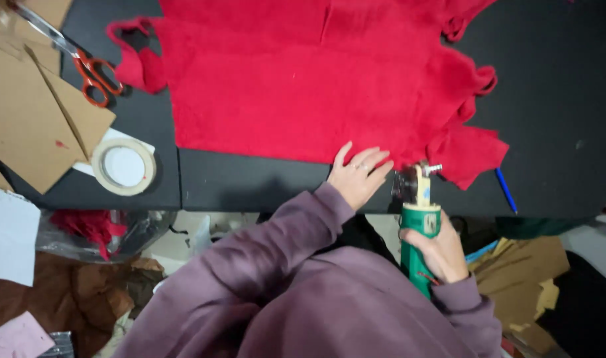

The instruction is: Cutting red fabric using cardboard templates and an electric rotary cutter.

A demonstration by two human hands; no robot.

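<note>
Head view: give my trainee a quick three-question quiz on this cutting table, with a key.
1. True or false: the left hand lies flat on the red fabric.
2. What does the right hand grip? A) the orange-handled scissors B) the green-bodied rotary cutter C) the blue pencil
3. Fill in: the roll of tape sits on the black table, to the ____ of the fabric in the picture.

Key: 1 true; 2 B; 3 left

The red fabric [303,79] runs off the top edge; the scissors' [71,56] blade tips too.
</note>
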